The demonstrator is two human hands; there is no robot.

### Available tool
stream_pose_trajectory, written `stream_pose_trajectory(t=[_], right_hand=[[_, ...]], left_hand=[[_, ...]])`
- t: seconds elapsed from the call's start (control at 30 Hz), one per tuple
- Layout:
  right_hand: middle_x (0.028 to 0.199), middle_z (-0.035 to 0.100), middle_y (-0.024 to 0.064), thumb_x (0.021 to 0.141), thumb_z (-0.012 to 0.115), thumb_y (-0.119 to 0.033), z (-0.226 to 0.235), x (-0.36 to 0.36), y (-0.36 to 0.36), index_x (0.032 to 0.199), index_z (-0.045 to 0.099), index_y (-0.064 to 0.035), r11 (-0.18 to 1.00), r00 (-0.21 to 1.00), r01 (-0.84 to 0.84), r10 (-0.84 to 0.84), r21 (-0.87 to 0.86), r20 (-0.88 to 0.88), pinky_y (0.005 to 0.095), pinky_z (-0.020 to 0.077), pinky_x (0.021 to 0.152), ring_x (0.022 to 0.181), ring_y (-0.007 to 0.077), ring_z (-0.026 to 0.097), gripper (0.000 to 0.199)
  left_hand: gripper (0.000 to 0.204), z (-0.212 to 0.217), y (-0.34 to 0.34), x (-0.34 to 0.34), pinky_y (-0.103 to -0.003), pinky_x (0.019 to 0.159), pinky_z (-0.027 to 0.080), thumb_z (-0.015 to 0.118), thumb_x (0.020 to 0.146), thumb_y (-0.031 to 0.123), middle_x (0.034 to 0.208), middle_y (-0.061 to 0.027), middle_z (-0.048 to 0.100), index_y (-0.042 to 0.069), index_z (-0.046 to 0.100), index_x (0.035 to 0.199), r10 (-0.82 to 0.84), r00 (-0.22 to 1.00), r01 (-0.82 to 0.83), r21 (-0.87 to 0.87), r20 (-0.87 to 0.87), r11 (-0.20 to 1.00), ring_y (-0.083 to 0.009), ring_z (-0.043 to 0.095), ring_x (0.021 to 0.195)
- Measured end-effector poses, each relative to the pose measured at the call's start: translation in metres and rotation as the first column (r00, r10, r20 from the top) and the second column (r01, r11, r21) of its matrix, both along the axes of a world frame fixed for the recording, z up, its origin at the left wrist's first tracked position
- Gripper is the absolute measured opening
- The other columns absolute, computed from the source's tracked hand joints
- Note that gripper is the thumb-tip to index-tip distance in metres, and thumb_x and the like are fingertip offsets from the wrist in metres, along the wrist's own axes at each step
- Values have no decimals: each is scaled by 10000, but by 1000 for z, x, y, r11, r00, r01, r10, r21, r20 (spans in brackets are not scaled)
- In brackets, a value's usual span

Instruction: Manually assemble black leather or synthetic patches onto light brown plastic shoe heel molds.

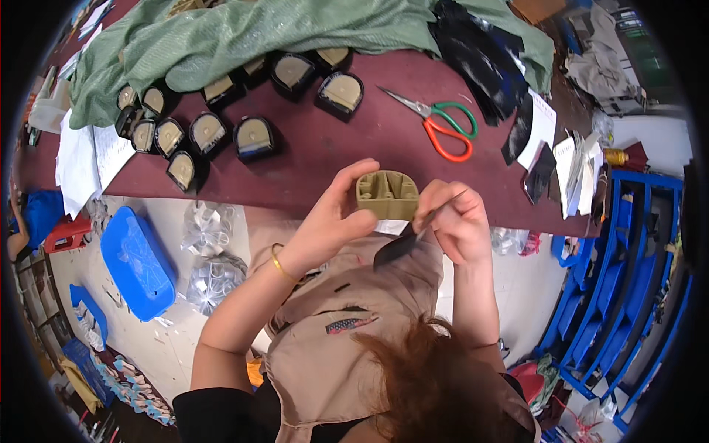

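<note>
Above maroon tabletop (325, 159), both hands grip ribbed tan plastic block (386, 195).

Both forearms come up from the near edge and bend inward so the hands meet at mid-scene. The left hand (334, 220) is cupped, thumb and fingers spread in a grip, its wrist tilted right. The right hand (459, 224) is curled, fingertips pinched together, with the forearm nearly upright below it.
</note>
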State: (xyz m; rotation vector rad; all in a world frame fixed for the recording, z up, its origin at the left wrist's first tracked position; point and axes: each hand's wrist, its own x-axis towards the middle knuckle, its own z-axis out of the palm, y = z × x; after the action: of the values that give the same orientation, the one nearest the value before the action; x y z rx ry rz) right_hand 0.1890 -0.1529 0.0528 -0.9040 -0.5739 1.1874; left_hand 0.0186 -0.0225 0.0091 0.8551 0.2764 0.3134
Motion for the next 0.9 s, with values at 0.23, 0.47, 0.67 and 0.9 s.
stream_pose_trajectory(t=[0.23,0.47,0.67,0.9], right_hand=[[914,662,108,792,692,34,29,-25,-56,921,656,39,968,868,187,-84,-166,490,271,488,749,838,151,621,134],[852,642,49,819,705,-7,16,-58,-35,882,611,29,912,868,300,-140,-280,476,229,487,687,759,82,605,119],[803,632,56,831,700,-38,21,-57,-13,862,610,39,903,830,315,-114,-291,545,222,505,580,675,99,639,122],[779,639,57,836,701,-51,18,-55,-13,858,610,42,884,849,337,-136,-325,510,221,503,544,630,101,641,132]], left_hand=[[473,14,-32,8,-257,889,443,580,949,253,1241,-74,489,68,434,1360,258,956,-262,-7,-141,965,-115,506,1089],[863,27,-40,-8,-346,977,376,124,882,724,1254,-91,434,79,357,1405,312,920,-183,445,-237,877,-193,472,1133],[985,25,-34,-10,-340,1026,302,66,802,810,1288,-95,411,92,352,1412,313,915,-164,476,-254,864,-206,417,1184],[993,21,-34,-9,-331,991,338,50,798,812,1288,-80,414,91,361,1405,295,917,-124,513,-267,849,-188,435,1151]])
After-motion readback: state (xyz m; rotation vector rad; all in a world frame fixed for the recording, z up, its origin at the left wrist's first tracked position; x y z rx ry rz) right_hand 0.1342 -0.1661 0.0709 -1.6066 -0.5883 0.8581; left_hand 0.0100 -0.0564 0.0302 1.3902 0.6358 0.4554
